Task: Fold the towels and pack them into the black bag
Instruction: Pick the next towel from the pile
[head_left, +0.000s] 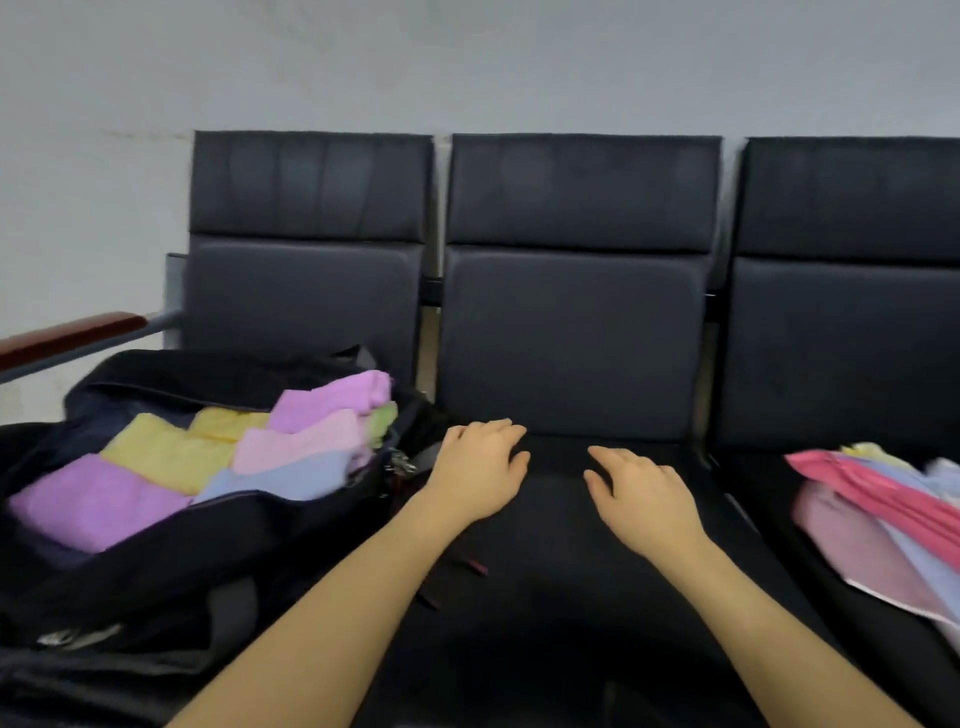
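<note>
The black bag (156, 551) lies open on the left seat, filled with several folded towels (218, 457) in purple, yellow, pink, blue and green. On the right seat lies a loose pile of unfolded towels (878, 525), pink, lilac and pale blue. My left hand (475, 470) and my right hand (641, 501) hover palm down over the bare middle seat (561, 571), fingers relaxed, holding nothing. The left hand is just right of the bag's zipper edge.
Three black padded seats stand in a row against a grey wall. A wooden-topped armrest (67, 338) juts out at the far left. A dark strap with a maroon tag (457, 577) lies on the middle seat under my left forearm.
</note>
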